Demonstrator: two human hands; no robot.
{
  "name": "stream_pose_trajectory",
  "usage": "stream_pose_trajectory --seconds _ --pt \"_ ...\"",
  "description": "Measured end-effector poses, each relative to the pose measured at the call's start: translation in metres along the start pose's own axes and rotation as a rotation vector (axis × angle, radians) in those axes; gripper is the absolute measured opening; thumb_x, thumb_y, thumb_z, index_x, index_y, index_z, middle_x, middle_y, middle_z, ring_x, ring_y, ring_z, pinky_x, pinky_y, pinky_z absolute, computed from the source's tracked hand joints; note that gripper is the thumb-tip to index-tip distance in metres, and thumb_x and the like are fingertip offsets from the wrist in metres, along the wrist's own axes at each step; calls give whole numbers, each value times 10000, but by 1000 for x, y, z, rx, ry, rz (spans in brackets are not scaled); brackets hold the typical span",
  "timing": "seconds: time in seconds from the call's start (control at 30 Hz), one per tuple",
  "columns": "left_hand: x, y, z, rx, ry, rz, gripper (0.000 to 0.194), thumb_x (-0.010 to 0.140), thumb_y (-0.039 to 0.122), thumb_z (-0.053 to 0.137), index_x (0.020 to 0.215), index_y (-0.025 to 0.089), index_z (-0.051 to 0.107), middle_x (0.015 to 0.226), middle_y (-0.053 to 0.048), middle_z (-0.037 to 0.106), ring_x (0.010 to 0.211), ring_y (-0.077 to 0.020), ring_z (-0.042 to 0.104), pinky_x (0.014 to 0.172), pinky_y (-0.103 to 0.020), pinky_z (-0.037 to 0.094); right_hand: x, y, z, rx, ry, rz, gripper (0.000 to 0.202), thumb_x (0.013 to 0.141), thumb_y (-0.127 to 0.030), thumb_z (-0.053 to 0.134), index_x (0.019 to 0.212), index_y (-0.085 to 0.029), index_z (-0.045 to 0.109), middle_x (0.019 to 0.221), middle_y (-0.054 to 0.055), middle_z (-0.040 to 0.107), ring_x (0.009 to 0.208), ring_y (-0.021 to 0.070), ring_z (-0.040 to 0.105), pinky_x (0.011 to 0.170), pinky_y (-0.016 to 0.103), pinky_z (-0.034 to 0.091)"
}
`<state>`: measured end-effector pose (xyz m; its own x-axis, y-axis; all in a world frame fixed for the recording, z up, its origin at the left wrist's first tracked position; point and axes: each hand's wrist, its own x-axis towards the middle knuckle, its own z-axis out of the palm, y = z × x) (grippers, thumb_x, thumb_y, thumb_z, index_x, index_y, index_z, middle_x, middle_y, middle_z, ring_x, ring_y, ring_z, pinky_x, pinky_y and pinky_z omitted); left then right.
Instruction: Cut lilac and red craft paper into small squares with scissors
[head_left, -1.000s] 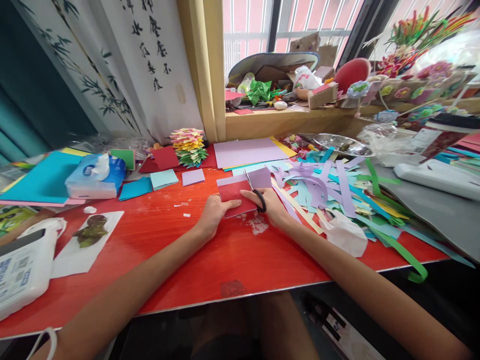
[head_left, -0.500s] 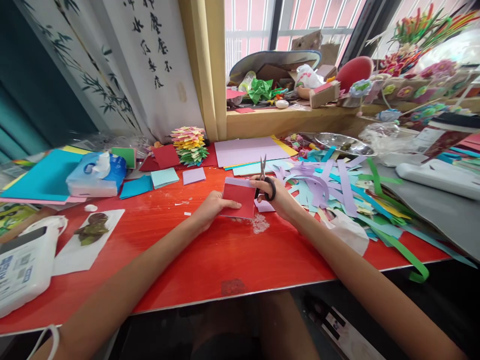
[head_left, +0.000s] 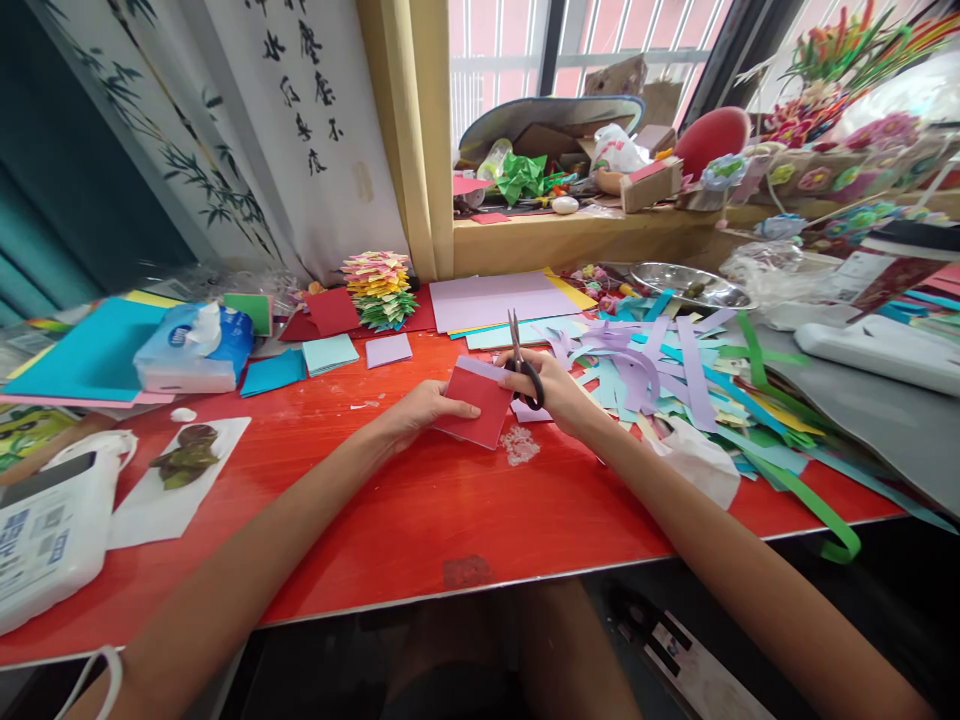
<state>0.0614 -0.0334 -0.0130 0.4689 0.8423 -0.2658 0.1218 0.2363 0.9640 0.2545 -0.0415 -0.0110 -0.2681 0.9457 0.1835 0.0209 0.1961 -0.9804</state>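
Observation:
My left hand (head_left: 431, 410) grips a red paper piece (head_left: 480, 412) by its left side, thumb on top. Behind the red piece a lilac sheet (head_left: 480, 366) shows as a strip along the upper edge. In my right hand (head_left: 551, 388) is a pair of scissors (head_left: 515, 335), black handle round the fingers and blades pointing up, away from the paper. The fingertips of that hand also touch the paper's upper right corner. A small lilac paper piece (head_left: 531, 411) lies on the table under the right hand.
Cut paper strips (head_left: 652, 370) heap up on the right, near a metal dish (head_left: 690, 285). Behind stand a folded-paper stack (head_left: 379, 290) and lilac sheets (head_left: 502, 300). Small paper stacks (head_left: 330, 354) and a tissue pack (head_left: 195, 348) lie left on the red table (head_left: 360, 540).
The paper has turned clockwise, its lower edge now slanting down to the right. The scissors have tilted and shifted slightly left with my right hand.

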Motion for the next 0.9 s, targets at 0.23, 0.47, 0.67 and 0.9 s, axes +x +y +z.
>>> stream_pose_trajectory --seconds 0.23,0.47,0.67,0.9 --pt "-1 1 1 20 9 32 247 567 210 738 796 130 687 755 -49 702 656 -166 623 656 -283 476 -1 -4 0 -30 -34 -4 217 665 -198 551 878 -164 573 668 -30 478 539 80 382 473 230 259" --pt "2 2 1 -18 160 138 251 590 202 718 817 107 670 779 -57 689 641 -133 603 621 -245 463 -2 -9 0 -80 -28 100 151 640 -151 533 787 -157 570 569 -41 457 498 83 393 476 246 279" --pt "2 1 6 -269 249 310 330 655 259 686 952 137 607 967 -73 668 753 -142 621 666 -250 495 2 3 3 98 153 -54 170 653 -188 546 821 -169 556 663 -23 487 569 96 436 519 249 338" --pt "-3 -2 20 -327 150 259 307 669 278 681 937 138 625 959 -86 685 737 -177 654 718 -317 527 1 10 11 127 194 -120 197 692 -242 537 881 -189 531 693 -28 479 577 93 411 548 252 346"
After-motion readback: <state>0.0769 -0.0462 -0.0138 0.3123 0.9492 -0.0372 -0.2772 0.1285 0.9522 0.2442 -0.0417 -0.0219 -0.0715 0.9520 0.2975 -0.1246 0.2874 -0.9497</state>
